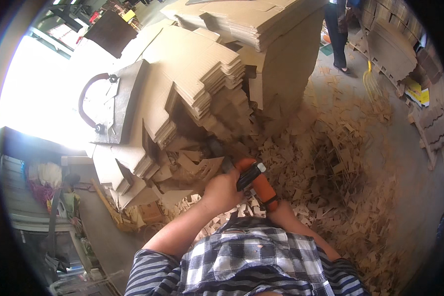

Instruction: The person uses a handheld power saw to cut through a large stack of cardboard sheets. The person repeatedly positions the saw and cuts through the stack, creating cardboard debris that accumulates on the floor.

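Your left hand (223, 190) has its fingers curled tight around the front of the orange and black power tool (251, 181), just behind where its dark nose runs into the stack of die-cut cardboard (192, 74). Your right hand (281, 209) sits at the tool's rear end, mostly hidden beneath the orange body, so you cannot tell how its fingers are set. Cardboard scraps (340, 163) litter the floor around the stack.
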`<state>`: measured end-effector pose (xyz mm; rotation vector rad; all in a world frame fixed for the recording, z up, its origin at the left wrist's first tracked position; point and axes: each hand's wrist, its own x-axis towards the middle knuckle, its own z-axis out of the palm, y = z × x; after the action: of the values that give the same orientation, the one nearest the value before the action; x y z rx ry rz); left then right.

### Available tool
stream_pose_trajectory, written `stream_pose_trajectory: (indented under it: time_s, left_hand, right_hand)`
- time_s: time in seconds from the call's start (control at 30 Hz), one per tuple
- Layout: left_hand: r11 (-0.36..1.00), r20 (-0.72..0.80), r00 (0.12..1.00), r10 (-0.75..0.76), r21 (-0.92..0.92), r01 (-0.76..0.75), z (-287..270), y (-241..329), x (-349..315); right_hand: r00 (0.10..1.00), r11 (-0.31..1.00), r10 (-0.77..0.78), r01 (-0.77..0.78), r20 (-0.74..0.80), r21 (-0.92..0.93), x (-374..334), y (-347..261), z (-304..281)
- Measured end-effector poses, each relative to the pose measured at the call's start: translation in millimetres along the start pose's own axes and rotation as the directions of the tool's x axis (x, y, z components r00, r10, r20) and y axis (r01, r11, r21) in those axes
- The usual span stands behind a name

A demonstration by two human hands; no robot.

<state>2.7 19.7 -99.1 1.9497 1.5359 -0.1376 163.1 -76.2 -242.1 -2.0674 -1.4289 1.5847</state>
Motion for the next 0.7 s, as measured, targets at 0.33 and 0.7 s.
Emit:
stream_pose_trajectory:
  time_s: [0.33, 0.7]
  left_hand:
    - [0.993, 0.044, 0.999, -0.012, -0.116, 0.017, 21, -35, 27]
    - [0.998, 0.011, 1.000, -0.026, -0.049, 0.027, 52, -35, 42]
  right_hand:
    - [0.993, 0.992, 0.117, -0.115, 0.030, -0.057, 14, 1, 6]
    - [0.972, 0.965, 0.207, -0.185, 0.108, -0.184, 40, 23, 16]
